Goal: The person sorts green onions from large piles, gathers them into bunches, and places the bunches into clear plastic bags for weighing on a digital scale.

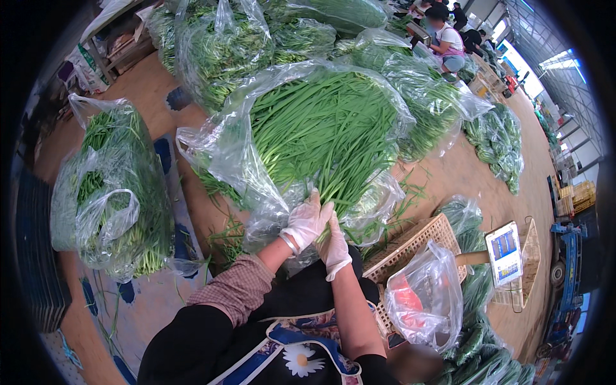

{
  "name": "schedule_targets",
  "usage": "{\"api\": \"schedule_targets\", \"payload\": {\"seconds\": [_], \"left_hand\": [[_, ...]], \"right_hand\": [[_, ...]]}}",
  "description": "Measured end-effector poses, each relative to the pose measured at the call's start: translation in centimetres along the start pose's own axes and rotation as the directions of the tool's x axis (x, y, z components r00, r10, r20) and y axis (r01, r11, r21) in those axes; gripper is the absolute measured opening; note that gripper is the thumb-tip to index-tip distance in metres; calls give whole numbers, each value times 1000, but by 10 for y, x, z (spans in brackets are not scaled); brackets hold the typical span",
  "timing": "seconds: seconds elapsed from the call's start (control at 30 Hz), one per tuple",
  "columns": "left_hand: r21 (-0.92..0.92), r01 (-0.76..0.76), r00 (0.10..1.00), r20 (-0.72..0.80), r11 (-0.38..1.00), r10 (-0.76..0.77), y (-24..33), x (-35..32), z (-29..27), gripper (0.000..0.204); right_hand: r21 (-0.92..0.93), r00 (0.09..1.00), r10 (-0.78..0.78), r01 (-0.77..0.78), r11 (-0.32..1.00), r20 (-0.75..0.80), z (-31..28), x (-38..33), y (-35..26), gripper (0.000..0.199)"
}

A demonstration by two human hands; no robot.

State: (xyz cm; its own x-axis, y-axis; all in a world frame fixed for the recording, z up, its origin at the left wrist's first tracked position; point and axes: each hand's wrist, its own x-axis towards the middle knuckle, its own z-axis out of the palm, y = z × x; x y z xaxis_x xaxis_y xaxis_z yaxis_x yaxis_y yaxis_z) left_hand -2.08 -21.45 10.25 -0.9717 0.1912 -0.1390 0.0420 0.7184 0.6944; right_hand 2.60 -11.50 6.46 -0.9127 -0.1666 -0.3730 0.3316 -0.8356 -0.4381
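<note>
Both my hands wear thin whitish gloves and meet at the near end of a bunch of long green chives (343,183). My left hand (305,223) wraps the bunch from the left, with a bracelet at its wrist. Close against it, my right hand (333,250) grips the stem ends from below; its fingertips are partly hidden. The bunch lies on a big heap of chives (321,122) inside an opened clear plastic bag (224,138), whose edges are folded back around the heap.
A filled bag of greens (115,199) stands at left on a blue-and-grey platform (151,308). More filled bags (224,58) are piled beyond. To the right are a tan plastic crate (417,247), a clear bag (427,298) and a display panel (504,253). A seated person (447,48) is farther off.
</note>
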Motion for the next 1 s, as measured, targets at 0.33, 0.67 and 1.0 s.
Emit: {"api": "schedule_targets", "payload": {"seconds": [0.33, 0.67, 1.0], "left_hand": [[-45, -29, 997, -73, 999, 25, 15, 2, 52, 99], [-979, 204, 899, 198, 28, 390, 64, -47, -22, 67], [-744, 411, 908, 386, -527, 163, -46, -68, 33, 49]], "right_hand": [[14, 989, -146, 146, 989, 25, -12, 5, -4, 53], [-951, 741, -600, 179, -254, 300, 82, -69, -47, 53], [-749, 894, -232, 154, -645, 383, 58, -86, -24, 76]]}}
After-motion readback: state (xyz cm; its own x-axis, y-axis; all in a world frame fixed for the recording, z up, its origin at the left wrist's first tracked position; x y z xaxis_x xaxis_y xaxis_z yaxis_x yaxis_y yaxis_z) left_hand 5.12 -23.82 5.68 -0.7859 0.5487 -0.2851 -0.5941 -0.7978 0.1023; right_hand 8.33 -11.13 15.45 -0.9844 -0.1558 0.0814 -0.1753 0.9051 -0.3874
